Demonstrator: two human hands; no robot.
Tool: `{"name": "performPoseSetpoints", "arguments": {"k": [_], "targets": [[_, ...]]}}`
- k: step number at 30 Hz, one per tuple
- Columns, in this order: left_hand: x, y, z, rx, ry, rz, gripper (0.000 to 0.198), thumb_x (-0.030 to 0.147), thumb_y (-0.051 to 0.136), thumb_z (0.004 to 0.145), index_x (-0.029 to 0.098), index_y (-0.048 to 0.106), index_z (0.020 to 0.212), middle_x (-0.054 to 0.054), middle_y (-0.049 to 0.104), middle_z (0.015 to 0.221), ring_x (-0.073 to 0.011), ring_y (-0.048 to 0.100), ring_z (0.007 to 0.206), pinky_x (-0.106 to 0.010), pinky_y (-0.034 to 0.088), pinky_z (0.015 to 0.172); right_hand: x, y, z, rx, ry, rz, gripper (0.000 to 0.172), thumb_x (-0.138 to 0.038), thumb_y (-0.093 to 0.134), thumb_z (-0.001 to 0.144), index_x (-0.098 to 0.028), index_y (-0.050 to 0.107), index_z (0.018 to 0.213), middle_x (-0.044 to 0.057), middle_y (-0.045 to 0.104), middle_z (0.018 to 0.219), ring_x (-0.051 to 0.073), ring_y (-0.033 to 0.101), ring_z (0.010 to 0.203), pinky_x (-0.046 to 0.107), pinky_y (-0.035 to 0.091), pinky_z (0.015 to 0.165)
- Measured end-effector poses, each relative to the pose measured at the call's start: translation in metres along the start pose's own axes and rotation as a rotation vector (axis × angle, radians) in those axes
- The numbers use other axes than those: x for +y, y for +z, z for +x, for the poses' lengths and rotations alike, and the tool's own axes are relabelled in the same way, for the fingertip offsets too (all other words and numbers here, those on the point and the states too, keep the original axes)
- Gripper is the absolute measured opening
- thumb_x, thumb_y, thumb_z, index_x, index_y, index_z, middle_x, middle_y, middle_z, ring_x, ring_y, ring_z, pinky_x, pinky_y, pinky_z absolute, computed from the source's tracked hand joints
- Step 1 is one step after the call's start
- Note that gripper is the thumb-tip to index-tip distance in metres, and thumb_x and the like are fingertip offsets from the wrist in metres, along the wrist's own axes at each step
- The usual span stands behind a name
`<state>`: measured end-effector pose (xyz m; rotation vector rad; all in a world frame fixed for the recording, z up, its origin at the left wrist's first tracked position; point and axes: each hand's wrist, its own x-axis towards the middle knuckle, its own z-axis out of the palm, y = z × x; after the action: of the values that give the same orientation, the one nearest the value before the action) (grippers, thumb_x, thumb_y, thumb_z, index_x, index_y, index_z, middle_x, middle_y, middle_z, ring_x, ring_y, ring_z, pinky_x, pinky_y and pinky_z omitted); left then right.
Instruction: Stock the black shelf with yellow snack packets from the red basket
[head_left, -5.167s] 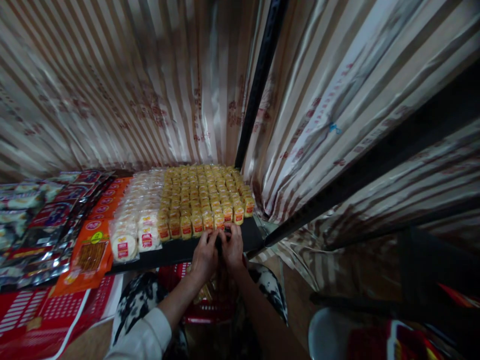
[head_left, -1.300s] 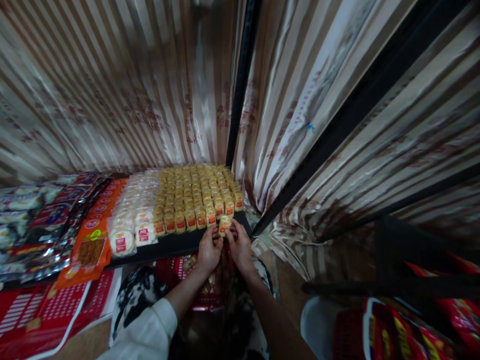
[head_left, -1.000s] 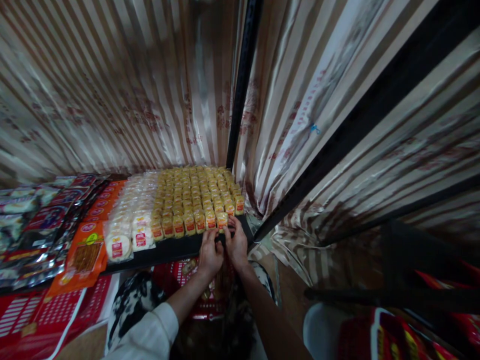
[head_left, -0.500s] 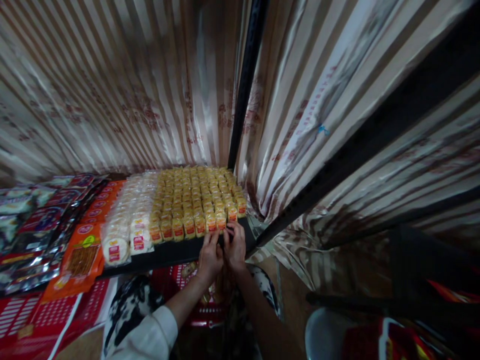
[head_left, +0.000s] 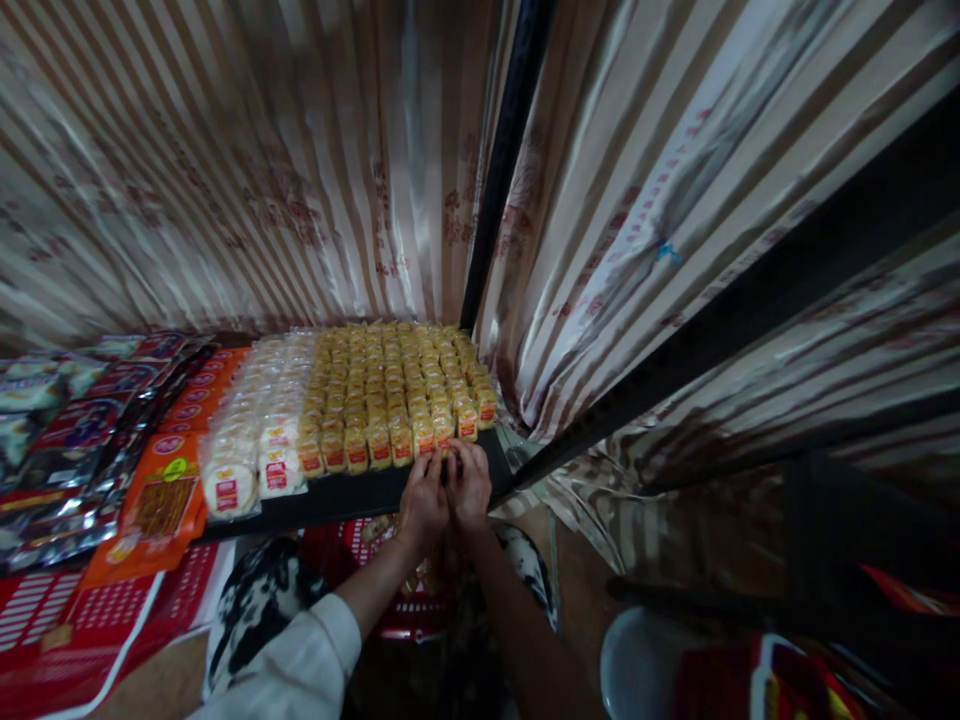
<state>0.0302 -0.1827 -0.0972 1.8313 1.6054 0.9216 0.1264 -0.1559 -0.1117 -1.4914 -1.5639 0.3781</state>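
Rows of small yellow snack packets [head_left: 390, 390] with red labels stand on a black shelf [head_left: 337, 497]. My left hand [head_left: 422, 503] and my right hand [head_left: 470, 487] are pressed side by side at the shelf's front edge. Their fingertips pinch one yellow packet [head_left: 442, 437] at the right end of the front row. The fingers cover most of that packet. A white sleeve [head_left: 300, 665] covers my left forearm; my right forearm is bare.
White round cakes in clear wrap [head_left: 251, 450], orange packets [head_left: 161, 500] and dark foil packets [head_left: 60, 440] lie left of the yellow rows. A black post [head_left: 510, 160] stands behind, with striped curtains around. A red basket [head_left: 401, 610] sits under my arms, a white seat [head_left: 637, 660] at the right.
Over a second ago both hands held a yellow packet up in front of the row. They have since lowered it into the front row and stay pressed on it.
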Motion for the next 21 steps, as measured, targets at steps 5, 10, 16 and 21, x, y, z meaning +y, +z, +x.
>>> {"name": "performPoseSetpoints", "arguments": {"k": [5,10,16,21], "targets": [[0.008,-0.01,-0.015,0.044,0.077,-0.049,0.049,0.006,0.035,0.076,0.012,0.052,0.121,-0.013,0.052,0.122,-0.0201,0.048,0.115,-0.035,0.039,0.101,-0.005,-0.007,-0.005,0.003,-0.079,0.022,0.032,-0.026,0.034,0.089,-0.019,0.062,0.103,0.009,0.058,0.096,0.019,0.053,0.095,0.034,0.045,0.086],[-0.004,-0.028,-0.055,-0.041,0.07,-0.06,0.033,0.01,0.035,0.082,0.019,0.06,0.102,-0.007,0.062,0.095,-0.0173,0.056,0.092,-0.032,0.045,0.087,-0.016,-0.017,-0.038,-0.06,-0.125,0.093,0.026,-0.021,0.038,0.086,-0.02,0.062,0.095,0.008,0.062,0.092,0.019,0.057,0.092,0.034,0.047,0.085],[-0.06,-0.026,-0.093,-0.256,-0.309,-0.229,0.027,0.008,0.047,0.076,0.02,0.065,0.093,-0.008,0.064,0.102,-0.0192,0.055,0.104,-0.032,0.039,0.094,-0.011,0.007,-0.095,-0.504,-0.025,0.033,0.026,-0.014,0.043,0.081,-0.02,0.064,0.094,0.008,0.066,0.094,0.02,0.06,0.092,0.034,0.047,0.085],[-0.108,-0.005,-0.1,-0.272,-0.798,-0.31,0.009,0.015,0.058,0.073,0.017,0.065,0.078,-0.006,0.065,0.074,-0.0225,0.062,0.086,-0.033,0.045,0.08,0.011,0.056,-0.117,-0.716,0.158,-0.024,0.023,-0.011,0.051,0.073,-0.019,0.066,0.089,0.01,0.069,0.091,0.022,0.064,0.084,0.035,0.049,0.078]]}}
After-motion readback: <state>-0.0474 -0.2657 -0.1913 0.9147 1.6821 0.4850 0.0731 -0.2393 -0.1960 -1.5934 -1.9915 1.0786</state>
